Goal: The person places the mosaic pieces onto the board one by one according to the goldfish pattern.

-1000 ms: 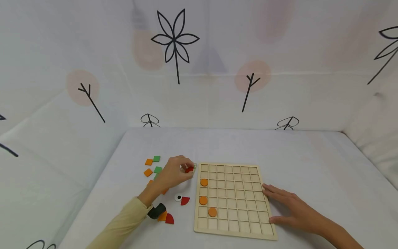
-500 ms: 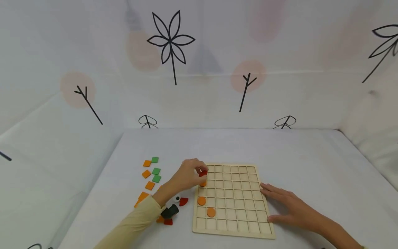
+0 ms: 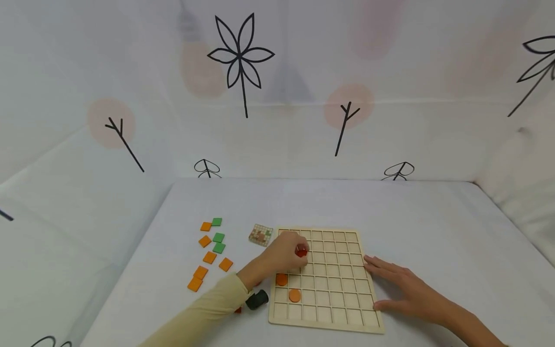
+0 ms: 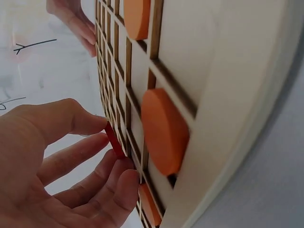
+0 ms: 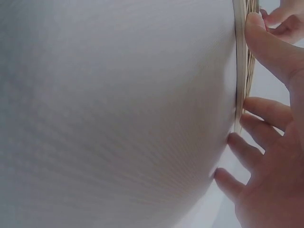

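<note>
Sleeve (image 3: 201, 313), pale yellow, nearest on the left. Past it, a bit of red (image 3: 238, 311), mostly hidden. By the cuff, a black thing (image 3: 257, 300), too hard to make out. Next, to the right, the board (image 3: 334, 284), pale wood with lots of little boxes, flat on the table (image 3: 433, 207). Second row from the front, second box from the left: an orange disc (image 3: 295, 295). At the board's right edge, the right hand (image 3: 407, 289), fingers and thumb against the wood, grasping nothing. One row back, first box: another orange disc (image 3: 282, 279). Off to the left, six orange squares (image 3: 210, 257), the nearest two touching. Over the board's far left part, the left hand (image 3: 284, 253), with a red piece (image 4: 114, 140) pinched between thumb and fingers; hard to tell whether touching the wood. Among the orange, three green squares (image 3: 218, 247). Just left of the board's far corner, a small card (image 3: 261, 234). Behind everything, white cloth (image 3: 286, 144) with a black flower (image 3: 239, 55).
</note>
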